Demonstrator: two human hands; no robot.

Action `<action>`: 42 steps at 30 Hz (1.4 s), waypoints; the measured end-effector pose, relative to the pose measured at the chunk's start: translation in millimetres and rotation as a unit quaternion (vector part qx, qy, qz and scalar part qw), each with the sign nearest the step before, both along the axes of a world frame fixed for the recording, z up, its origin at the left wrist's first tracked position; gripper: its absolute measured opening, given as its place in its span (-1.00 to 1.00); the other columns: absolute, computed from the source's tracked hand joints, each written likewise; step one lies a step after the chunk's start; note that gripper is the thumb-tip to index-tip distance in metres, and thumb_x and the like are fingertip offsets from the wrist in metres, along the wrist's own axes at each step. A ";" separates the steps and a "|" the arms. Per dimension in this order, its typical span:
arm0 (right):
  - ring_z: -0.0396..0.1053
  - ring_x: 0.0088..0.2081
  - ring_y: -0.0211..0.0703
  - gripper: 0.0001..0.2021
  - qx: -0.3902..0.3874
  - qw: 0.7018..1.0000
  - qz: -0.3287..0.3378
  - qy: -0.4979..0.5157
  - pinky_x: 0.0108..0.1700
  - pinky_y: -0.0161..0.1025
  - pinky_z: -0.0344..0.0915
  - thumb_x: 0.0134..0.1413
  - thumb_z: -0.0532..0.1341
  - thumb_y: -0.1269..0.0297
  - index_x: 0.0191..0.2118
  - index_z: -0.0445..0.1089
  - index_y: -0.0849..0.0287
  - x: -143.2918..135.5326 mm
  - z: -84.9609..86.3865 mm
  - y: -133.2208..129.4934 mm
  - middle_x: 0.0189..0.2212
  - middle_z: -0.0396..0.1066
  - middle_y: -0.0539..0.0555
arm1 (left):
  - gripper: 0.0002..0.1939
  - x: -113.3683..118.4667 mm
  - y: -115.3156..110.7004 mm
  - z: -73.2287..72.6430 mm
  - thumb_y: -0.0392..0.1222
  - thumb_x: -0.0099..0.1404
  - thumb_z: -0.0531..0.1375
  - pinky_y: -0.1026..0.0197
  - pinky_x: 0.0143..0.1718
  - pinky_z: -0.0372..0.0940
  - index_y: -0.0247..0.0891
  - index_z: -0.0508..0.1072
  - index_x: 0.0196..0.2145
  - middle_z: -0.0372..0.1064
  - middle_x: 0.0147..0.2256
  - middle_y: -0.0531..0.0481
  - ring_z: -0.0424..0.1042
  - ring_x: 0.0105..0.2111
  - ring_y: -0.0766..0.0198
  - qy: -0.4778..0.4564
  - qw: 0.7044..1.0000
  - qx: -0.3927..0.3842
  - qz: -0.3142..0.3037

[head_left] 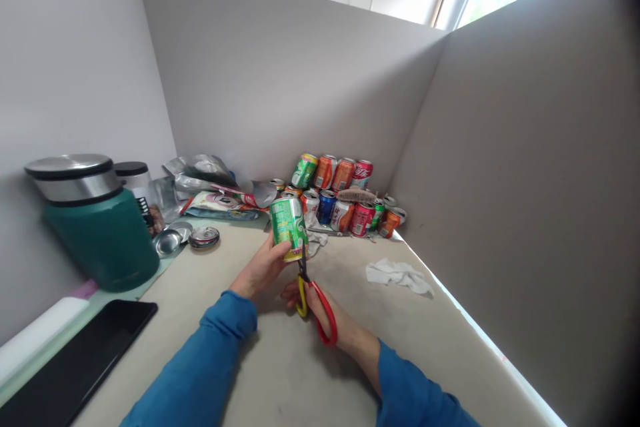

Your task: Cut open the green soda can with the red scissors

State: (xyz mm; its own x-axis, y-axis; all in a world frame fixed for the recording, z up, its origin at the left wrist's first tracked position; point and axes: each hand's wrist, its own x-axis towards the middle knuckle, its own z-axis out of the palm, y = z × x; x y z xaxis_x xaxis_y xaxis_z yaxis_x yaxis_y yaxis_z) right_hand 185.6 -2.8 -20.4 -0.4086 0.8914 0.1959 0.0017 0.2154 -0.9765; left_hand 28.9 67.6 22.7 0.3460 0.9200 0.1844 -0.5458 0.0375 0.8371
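Note:
A green and yellow drink can (287,221) is held above the table, slightly tilted, with my left hand (264,264) closed around its lower left side. My right hand (320,303) grips a pair of scissors (329,320) with one red and one yellow handle loop. The dark blades point up against the can's lower right edge. How far the blades are apart, and whether they have entered the metal, I cannot make out.
Several drink cans (344,173) are stacked at the back, beside cut metal sheets (200,170). Can ends (204,237) lie at left near a green flask (100,233) and a black tablet or phone (80,353). A crumpled white tissue (399,276) lies on the right.

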 end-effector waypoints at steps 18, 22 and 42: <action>0.34 -0.43 -0.16 -0.35 0.030 0.996 -0.078 -0.045 -0.33 -0.21 0.28 0.19 -0.05 -0.35 -0.29 0.40 0.20 -3.3 4.7 -1.5 -0.46 0.39 0.08 | -0.19 2.5 2.1 -2.2 -0.13 0.04 0.42 0.01 0.05 0.28 -0.13 0.27 0.23 0.49 -0.05 -0.13 0.45 -0.03 -0.01 0.009 0.999 0.036 -0.017; 0.34 -0.46 -0.16 -0.31 0.034 0.991 -0.105 -0.070 -0.37 -0.22 0.29 0.13 -0.06 -0.41 -0.39 0.38 0.20 -5.7 9.4 -2.2 -0.52 0.37 0.08 | -0.16 3.4 3.9 -3.8 -0.12 0.04 0.42 -0.01 0.09 0.25 -0.17 0.24 0.25 0.47 -0.03 -0.15 0.43 -0.01 -0.01 0.004 0.999 0.047 -0.021; 0.19 -0.63 -0.27 -0.37 -0.021 0.981 -0.180 -0.068 -0.56 -0.31 0.14 0.03 0.07 -0.40 -0.48 0.33 0.18 -21.1 8.7 -2.3 -0.68 0.23 -0.05 | -0.39 0.1 9.1 -12.9 -0.11 0.15 0.35 -0.03 -0.04 0.37 -0.19 0.34 0.14 0.48 -0.08 -0.15 0.48 -0.14 0.07 -0.008 1.000 -0.010 -0.003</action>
